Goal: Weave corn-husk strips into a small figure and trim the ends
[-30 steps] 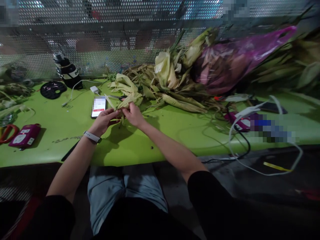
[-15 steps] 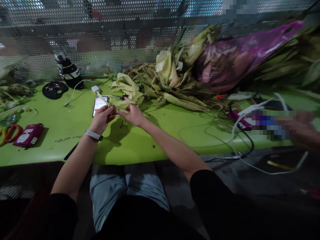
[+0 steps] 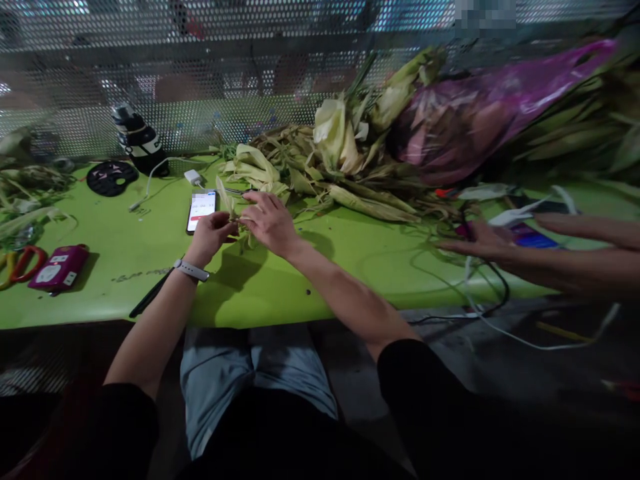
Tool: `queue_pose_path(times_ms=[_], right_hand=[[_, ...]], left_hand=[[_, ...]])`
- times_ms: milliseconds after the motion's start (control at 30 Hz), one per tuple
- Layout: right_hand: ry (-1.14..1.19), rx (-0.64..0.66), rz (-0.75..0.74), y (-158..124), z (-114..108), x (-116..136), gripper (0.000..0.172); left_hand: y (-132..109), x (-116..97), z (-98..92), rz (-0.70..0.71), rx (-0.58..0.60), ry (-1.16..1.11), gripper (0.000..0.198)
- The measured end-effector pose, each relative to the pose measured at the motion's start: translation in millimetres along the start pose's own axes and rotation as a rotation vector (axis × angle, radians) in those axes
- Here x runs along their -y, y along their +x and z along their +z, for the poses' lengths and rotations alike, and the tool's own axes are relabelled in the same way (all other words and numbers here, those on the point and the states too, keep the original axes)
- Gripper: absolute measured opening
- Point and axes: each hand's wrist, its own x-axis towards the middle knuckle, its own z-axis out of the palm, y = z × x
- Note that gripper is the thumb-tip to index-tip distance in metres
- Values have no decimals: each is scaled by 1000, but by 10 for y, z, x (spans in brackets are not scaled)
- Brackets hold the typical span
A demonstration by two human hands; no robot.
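Observation:
Both hands meet over the green table (image 3: 280, 280), gripping a pale strip of corn husk (image 3: 223, 195) between them. My left hand (image 3: 212, 235), with a watch band on the wrist, pinches its lower part. From the right, my right hand (image 3: 273, 225) has its fingers bent round the husk close to the left fingertips. One end of the strip stands up above the fingers, and more pale pieces hang below them. Just behind my left hand lies a lit phone (image 3: 201, 207). A heap of corn husks (image 3: 300, 160) spreads behind my right hand.
At the left are a black bottle (image 3: 140, 141), a black perforated disc (image 3: 111, 179), a magenta box (image 3: 59, 268) and scissors (image 3: 29, 264). A pink plastic bag (image 3: 450, 127) stands at the back right. Another person's hands (image 3: 500, 247) reach in over cables from the right.
My right hand has turned over the husk, its back now more upward. The husk strip points more upright. The other person's hands have come further in from the right.

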Motion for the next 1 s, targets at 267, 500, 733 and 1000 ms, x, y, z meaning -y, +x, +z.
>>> queue_pose_path(times_ms=[267, 500, 733, 1000], right_hand=[[156, 20, 84, 9, 135, -142, 35], [367, 19, 209, 1, 100, -148, 46], [428, 30, 323, -1, 5, -36, 50], [629, 125, 465, 23, 80, -106, 57]], left_hand=[[-32, -34, -33, 83, 189, 180, 22], [-63, -89, -47, 109, 250, 174, 24], [-84, -83, -10, 59, 195, 1, 25], [-19, -15, -29, 100, 129, 15, 23]])
